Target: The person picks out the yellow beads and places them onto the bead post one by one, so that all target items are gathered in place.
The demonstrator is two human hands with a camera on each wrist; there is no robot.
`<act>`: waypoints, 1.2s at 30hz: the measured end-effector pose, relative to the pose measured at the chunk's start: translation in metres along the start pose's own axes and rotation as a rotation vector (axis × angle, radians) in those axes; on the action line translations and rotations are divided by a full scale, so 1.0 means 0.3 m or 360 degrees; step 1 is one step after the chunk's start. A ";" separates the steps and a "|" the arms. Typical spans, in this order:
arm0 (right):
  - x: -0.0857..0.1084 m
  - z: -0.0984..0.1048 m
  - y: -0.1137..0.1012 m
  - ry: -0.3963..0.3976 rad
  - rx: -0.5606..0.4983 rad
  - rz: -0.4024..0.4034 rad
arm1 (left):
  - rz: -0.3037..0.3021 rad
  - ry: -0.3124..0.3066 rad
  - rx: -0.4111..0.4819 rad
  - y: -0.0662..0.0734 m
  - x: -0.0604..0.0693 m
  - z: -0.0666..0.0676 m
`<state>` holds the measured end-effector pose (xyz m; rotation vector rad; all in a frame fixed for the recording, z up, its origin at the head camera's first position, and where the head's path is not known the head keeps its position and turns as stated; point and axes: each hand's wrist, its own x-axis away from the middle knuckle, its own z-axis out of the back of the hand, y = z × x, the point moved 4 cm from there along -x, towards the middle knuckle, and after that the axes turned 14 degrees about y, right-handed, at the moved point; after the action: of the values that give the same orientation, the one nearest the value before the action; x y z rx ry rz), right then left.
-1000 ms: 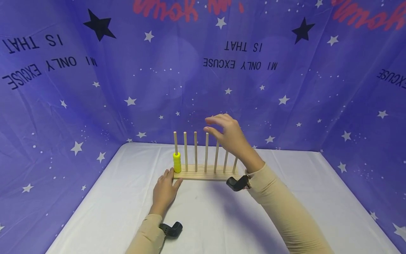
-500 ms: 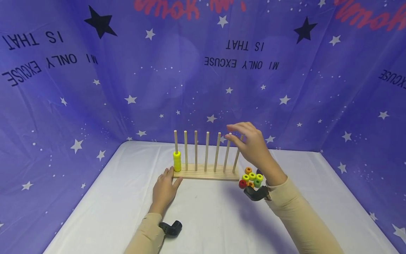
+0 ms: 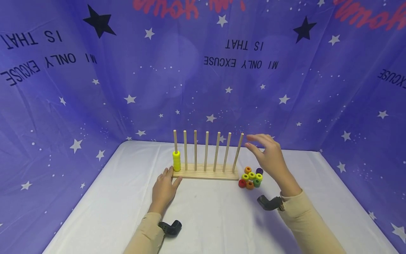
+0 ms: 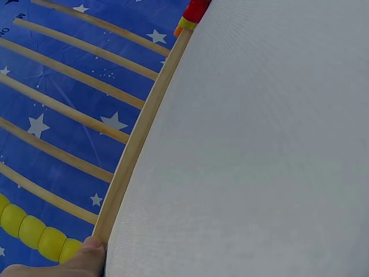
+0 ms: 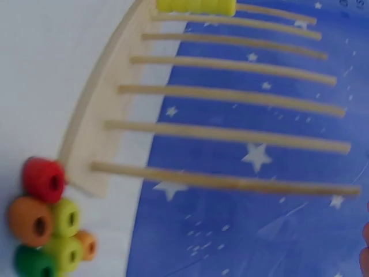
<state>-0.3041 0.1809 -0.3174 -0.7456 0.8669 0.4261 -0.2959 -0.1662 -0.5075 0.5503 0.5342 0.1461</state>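
Note:
A wooden peg rack (image 3: pixel 206 175) stands on the table, with several upright pegs. Yellow beads (image 3: pixel 176 161) are stacked on its leftmost peg; the other pegs are bare. At the rack's left end rests my left hand (image 3: pixel 164 190), its thumb touching the base in the left wrist view. My right hand (image 3: pixel 272 158) is raised just right of the rightmost peg (image 3: pixel 238 152), thumb and fingers apart with nothing between them. Below it, beside the rack's right end, lie several loose beads: a red bead (image 3: pixel 242 183), a green bead (image 3: pixel 257 183), a purple bead (image 3: pixel 259 171), and orange and yellow ones.
A white cloth (image 3: pixel 203 215) covers the table. Behind and at both sides hangs a purple-blue curtain (image 3: pixel 177 88) printed with stars and lettering. Each wrist carries a black camera, such as the left wrist camera (image 3: pixel 171 228).
My right hand has moved right and down, from over the middle pegs to beyond the rightmost one. The loose beads its arm covered have come into view. My left hand has stayed put.

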 end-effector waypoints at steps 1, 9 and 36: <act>0.010 0.003 0.018 -0.0002 0.0014 -0.0018 | 0.0002 -0.0001 0.0001 0.001 0.000 0.000; 0.095 0.010 0.157 -0.0081 0.0152 -0.0270 | 0.0010 -0.0004 0.0005 -0.001 0.002 -0.005; 0.327 -0.061 0.488 -0.0490 0.0303 -0.0516 | 0.0003 -0.0028 -0.0011 -0.004 0.001 -0.007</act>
<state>-0.3457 0.2703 -0.4644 -0.6108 0.4782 0.1598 -0.2968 -0.1661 -0.5099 0.5450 0.5160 0.1444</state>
